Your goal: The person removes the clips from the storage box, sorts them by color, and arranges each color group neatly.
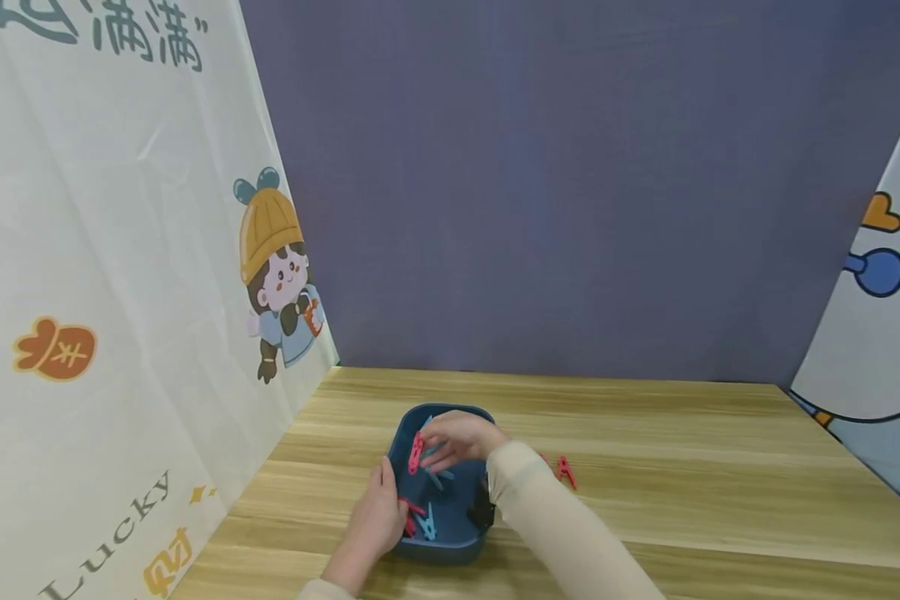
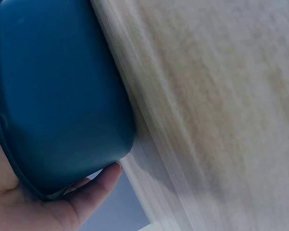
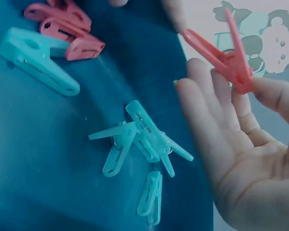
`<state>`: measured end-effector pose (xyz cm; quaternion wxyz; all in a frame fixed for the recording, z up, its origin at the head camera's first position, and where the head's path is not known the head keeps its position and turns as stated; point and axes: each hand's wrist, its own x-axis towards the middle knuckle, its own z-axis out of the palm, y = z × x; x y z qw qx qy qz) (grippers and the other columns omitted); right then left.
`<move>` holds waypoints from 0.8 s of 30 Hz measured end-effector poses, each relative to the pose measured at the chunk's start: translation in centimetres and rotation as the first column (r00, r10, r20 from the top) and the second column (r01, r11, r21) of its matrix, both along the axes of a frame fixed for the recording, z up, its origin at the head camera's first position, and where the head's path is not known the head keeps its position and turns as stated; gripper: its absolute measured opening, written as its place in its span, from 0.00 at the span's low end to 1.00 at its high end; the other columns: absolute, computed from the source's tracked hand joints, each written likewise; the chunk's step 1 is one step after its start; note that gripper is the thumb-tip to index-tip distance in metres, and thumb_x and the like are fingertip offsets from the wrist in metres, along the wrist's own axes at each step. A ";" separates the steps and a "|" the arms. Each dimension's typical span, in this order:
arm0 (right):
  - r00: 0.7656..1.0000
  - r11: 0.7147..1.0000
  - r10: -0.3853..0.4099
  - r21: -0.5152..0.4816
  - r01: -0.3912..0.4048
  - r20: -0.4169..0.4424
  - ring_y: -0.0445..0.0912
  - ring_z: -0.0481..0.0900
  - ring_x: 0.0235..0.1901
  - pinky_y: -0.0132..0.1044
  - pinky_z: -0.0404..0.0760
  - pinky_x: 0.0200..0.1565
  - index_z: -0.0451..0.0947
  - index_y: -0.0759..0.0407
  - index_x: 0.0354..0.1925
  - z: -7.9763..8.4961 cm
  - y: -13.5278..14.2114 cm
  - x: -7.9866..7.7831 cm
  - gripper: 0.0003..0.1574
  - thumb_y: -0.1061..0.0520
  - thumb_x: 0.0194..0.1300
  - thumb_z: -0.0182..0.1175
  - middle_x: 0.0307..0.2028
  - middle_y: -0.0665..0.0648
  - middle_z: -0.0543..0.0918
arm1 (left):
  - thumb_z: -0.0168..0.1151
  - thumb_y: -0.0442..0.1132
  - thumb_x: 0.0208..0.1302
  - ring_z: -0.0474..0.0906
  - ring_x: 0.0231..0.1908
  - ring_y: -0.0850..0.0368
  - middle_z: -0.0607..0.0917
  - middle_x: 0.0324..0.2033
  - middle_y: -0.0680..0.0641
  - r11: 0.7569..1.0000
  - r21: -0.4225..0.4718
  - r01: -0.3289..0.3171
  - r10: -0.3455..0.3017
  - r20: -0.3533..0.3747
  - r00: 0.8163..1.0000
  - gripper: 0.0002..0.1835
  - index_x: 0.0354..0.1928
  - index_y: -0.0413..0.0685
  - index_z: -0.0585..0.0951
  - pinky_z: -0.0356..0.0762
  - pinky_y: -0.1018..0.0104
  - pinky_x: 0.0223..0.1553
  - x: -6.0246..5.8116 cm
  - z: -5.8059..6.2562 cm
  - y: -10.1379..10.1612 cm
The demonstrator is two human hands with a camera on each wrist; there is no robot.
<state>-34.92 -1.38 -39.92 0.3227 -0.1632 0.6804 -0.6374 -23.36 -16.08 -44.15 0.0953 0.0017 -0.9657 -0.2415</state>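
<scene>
A dark blue plastic basin (image 1: 450,546) stands on the table with several clothespins inside. My left hand (image 1: 375,512) holds its left side, thumb near the rim; the left wrist view has the left hand (image 2: 58,207) wrapped about a corner of the basin wall (image 2: 58,96). Over the basin, my right hand (image 1: 461,437) pinches a red clothespin (image 3: 226,57) between thumb and fingertips. Below it lie light blue clothespins (image 3: 144,137) in a loose cluster. A larger-looking light blue clothespin (image 3: 36,60) and several red ones (image 3: 67,29) rest at another end.
To the right of the basin, a red clothespin (image 1: 566,472) lies on the wooden table (image 1: 682,500), with a bit of another red thing beside my sleeve. A black object (image 1: 482,508) shows under my right wrist. Printed white cloth (image 1: 135,250) hangs at the left, a grey-blue panel (image 1: 532,192) behind.
</scene>
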 end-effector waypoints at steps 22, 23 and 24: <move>0.998 0.970 0.026 -0.242 -0.013 0.050 0.51 0.80 0.40 0.40 0.80 0.43 0.70 0.61 0.43 0.5 4.8 -0.4 0.09 0.58 0.70 0.45 0.40 0.62 0.81 | 0.56 0.30 0.55 0.73 0.46 0.32 0.63 0.56 0.24 1.000 -0.002 0.001 -0.001 -0.066 0.998 0.36 0.63 0.20 0.54 0.72 0.44 0.46 0.3 -0.1 -0.1; 0.998 0.972 0.022 -0.236 -0.009 0.054 0.51 0.81 0.40 0.40 0.80 0.42 0.70 0.61 0.43 0.5 4.9 -0.4 0.09 0.58 0.71 0.44 0.40 0.62 0.81 | 0.56 0.30 0.55 0.72 0.47 0.31 0.63 0.56 0.24 1.000 0.007 0.001 0.000 -0.057 0.998 0.36 0.63 0.20 0.54 0.71 0.43 0.47 0.2 -0.1 -0.1; 0.998 0.973 0.017 -0.230 -0.002 0.063 0.52 0.81 0.40 0.40 0.80 0.42 0.70 0.61 0.43 0.4 5.1 -0.4 0.10 0.59 0.71 0.44 0.41 0.63 0.81 | 0.56 0.31 0.56 0.72 0.47 0.32 0.63 0.57 0.24 1.000 0.002 0.002 -0.002 -0.052 0.999 0.36 0.63 0.20 0.54 0.71 0.44 0.47 0.2 -0.1 -0.1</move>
